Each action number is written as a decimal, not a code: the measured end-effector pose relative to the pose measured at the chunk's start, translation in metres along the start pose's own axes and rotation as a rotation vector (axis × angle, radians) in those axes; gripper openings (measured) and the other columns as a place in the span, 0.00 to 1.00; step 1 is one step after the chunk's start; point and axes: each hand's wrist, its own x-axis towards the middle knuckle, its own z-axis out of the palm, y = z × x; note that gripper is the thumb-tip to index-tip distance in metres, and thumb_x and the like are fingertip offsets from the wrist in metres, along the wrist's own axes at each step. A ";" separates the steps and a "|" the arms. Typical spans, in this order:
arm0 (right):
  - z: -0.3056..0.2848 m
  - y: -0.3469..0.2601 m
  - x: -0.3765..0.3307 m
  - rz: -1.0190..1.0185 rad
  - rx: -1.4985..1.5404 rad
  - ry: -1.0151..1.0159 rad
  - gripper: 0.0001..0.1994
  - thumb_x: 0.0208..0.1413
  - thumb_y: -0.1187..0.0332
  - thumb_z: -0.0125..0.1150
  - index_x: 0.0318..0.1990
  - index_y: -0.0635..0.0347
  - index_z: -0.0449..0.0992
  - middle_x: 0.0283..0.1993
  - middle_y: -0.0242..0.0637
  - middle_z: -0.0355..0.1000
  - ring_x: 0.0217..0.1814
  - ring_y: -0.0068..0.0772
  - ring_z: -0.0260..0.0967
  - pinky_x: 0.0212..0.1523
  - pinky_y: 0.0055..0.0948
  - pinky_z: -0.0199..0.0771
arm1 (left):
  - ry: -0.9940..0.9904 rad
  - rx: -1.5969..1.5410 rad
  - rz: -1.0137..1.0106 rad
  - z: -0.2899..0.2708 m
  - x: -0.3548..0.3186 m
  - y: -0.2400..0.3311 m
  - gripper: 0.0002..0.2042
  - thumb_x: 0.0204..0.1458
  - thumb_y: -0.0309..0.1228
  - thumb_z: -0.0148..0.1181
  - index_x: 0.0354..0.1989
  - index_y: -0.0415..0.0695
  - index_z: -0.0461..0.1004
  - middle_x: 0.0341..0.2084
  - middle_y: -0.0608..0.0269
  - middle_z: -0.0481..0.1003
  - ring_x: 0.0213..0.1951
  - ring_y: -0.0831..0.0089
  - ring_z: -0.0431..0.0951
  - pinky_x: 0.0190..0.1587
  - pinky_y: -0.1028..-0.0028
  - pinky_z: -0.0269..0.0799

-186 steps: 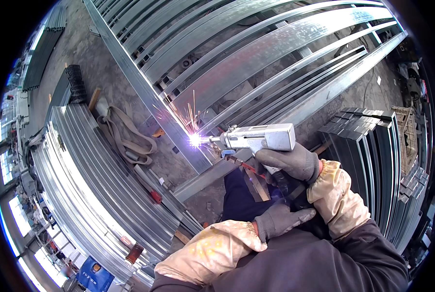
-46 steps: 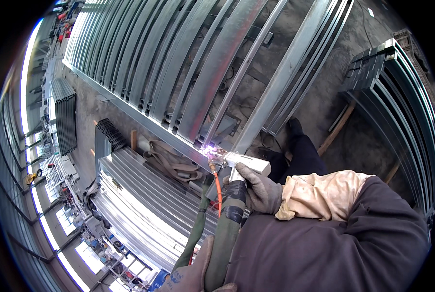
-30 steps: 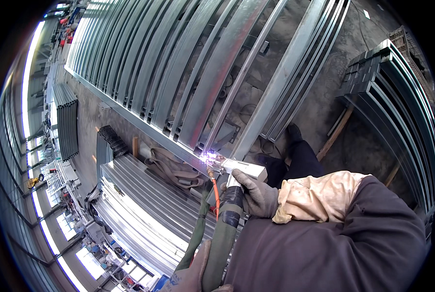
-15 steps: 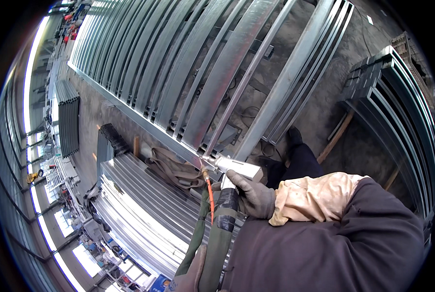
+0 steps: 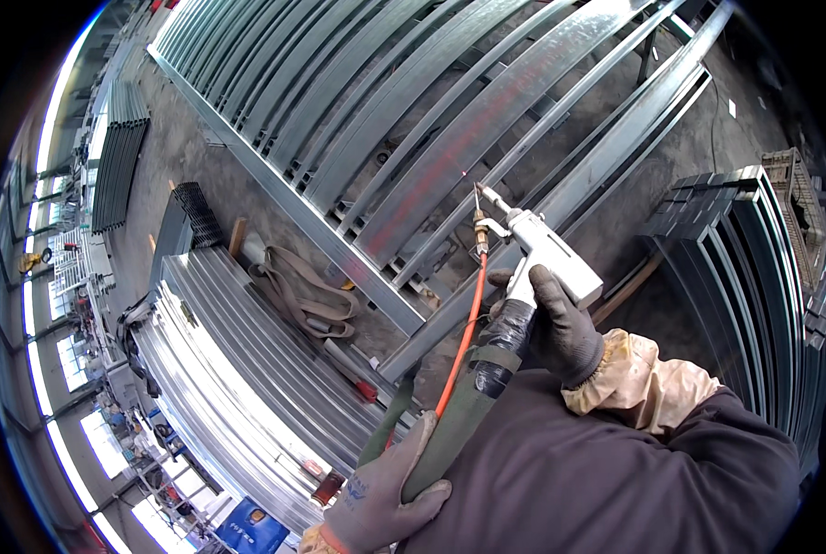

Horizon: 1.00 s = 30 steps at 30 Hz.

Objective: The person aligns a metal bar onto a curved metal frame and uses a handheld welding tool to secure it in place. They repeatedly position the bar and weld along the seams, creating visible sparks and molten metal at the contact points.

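Note:
My right hand, in a grey work glove, is wrapped round the handle of a white handheld laser welding gun. The gun's nozzle points up and left over the metal frame, apart from it as far as I can see. A thin orange wire-feed tube runs to a brass fitting beside the nozzle. Black tape joins the handle to a thick green-sleeved cable. Lower down, my gloved left hand grips this cable, thumb over its near side. A small red light spot shows on a frame bar beyond the nozzle.
Stacked shiny metal profiles lie at the left, with a tan strap beside them. Another stack of grey profiles stands at the right on wooden strips. A blue case sits at the lower left.
The welding gun and my right hand have moved up and right, away from the frame's near corner. My left hand has come further into view on the cable. The view has shifted.

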 end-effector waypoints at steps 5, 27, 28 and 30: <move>0.015 -0.003 -0.003 -0.007 -0.173 -0.030 0.28 0.73 0.46 0.48 0.59 0.67 0.75 0.37 0.36 0.76 0.38 0.24 0.76 0.40 0.25 0.78 | 0.021 -0.131 -0.068 0.000 -0.008 -0.018 0.41 0.55 0.32 0.68 0.74 0.30 0.53 0.64 0.38 0.70 0.66 0.57 0.73 0.66 0.69 0.66; 0.236 0.157 -0.058 -0.591 -0.042 0.370 0.25 0.73 0.56 0.51 0.66 0.68 0.66 0.52 0.47 0.76 0.46 0.35 0.78 0.48 0.38 0.84 | -0.035 0.292 0.580 -0.164 -0.095 -0.237 0.39 0.53 0.32 0.69 0.73 0.38 0.59 0.45 0.46 0.81 0.46 0.51 0.84 0.49 0.67 0.77; 0.232 0.162 -0.060 -0.585 -0.001 0.265 0.25 0.73 0.57 0.52 0.67 0.67 0.62 0.52 0.47 0.76 0.45 0.35 0.78 0.47 0.38 0.84 | 0.011 0.266 0.676 -0.164 -0.096 -0.250 0.39 0.52 0.32 0.69 0.73 0.39 0.60 0.41 0.47 0.82 0.44 0.51 0.85 0.48 0.66 0.78; 0.246 0.162 -0.067 -0.697 0.035 0.322 0.25 0.73 0.58 0.52 0.67 0.67 0.61 0.52 0.47 0.75 0.45 0.35 0.78 0.46 0.37 0.84 | -0.027 0.270 0.714 -0.167 -0.090 -0.249 0.39 0.53 0.34 0.67 0.73 0.41 0.57 0.41 0.46 0.80 0.43 0.49 0.83 0.46 0.62 0.78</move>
